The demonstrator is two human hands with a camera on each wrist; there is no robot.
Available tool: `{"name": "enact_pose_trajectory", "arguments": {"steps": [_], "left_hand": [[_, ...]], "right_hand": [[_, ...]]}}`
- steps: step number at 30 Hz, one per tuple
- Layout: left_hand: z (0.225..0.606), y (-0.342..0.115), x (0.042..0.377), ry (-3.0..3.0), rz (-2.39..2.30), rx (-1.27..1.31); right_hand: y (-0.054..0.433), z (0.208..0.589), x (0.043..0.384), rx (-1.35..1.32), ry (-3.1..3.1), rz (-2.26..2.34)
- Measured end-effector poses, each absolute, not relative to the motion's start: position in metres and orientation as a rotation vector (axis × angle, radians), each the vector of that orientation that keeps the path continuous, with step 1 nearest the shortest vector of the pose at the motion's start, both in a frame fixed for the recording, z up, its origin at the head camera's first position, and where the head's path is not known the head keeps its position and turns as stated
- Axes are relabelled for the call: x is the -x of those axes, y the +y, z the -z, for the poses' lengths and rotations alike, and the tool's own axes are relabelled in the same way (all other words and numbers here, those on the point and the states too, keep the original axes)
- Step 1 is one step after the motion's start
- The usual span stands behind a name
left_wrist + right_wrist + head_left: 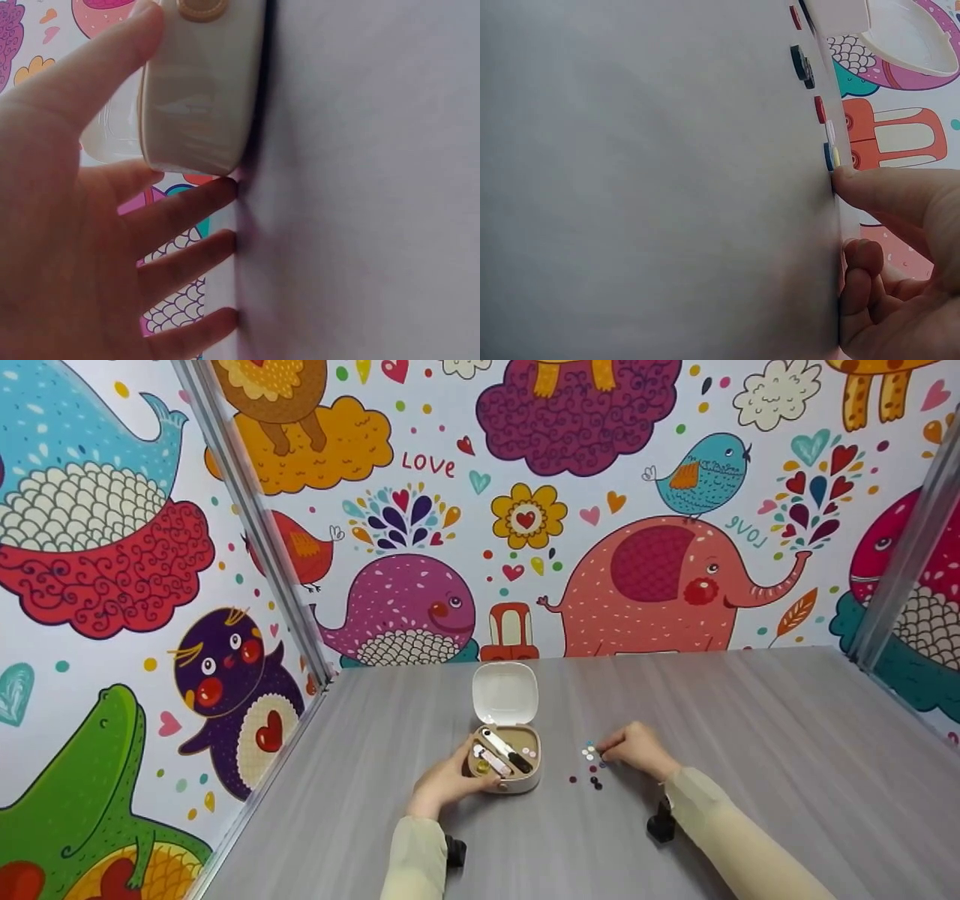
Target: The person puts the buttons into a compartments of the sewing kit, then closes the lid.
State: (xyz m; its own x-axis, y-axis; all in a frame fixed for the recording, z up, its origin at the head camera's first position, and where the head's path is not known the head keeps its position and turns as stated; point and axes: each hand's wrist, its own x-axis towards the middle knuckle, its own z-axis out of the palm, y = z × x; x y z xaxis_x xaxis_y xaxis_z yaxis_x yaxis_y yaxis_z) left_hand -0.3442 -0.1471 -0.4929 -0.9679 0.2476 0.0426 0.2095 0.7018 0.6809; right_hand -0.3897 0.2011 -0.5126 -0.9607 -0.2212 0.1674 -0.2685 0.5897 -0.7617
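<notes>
A small cream box (517, 785) stands on the table with its white lid (505, 694) raised. My left hand (448, 778) grips its left front corner, thumb (112, 64) at the front rim and the other fingers spread along the side, tips down at the table. Inside lie a white stick-shaped tool with a black end (506, 750), a pinkish-white one (493, 760), a yellow piece (483, 766) and small pink discs (529, 752). My right hand (636, 750) reaches down at several loose buttons, its thumb (889, 187) right at a blue button (828, 156); whether it pinches one I cannot tell.
Dark red buttons (573, 779) and dark buttons (596, 783) lie scattered between the box and my right hand. The grey table (750, 720) ends at a wall (525, 585) printed with cartoon animals. Metal posts (262, 525) stand at the corners.
</notes>
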Motion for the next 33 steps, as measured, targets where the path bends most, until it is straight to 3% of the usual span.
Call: {"name": "enact_pose_trajectory", "arguments": {"steps": [33], "left_hand": [[0.4928, -0.1471, 0.3437, 2.826, -1.154, -0.401]], "right_hand": [[0.2027, 0.507, 0.3847, -0.324, -2.684, -1.422]]}}
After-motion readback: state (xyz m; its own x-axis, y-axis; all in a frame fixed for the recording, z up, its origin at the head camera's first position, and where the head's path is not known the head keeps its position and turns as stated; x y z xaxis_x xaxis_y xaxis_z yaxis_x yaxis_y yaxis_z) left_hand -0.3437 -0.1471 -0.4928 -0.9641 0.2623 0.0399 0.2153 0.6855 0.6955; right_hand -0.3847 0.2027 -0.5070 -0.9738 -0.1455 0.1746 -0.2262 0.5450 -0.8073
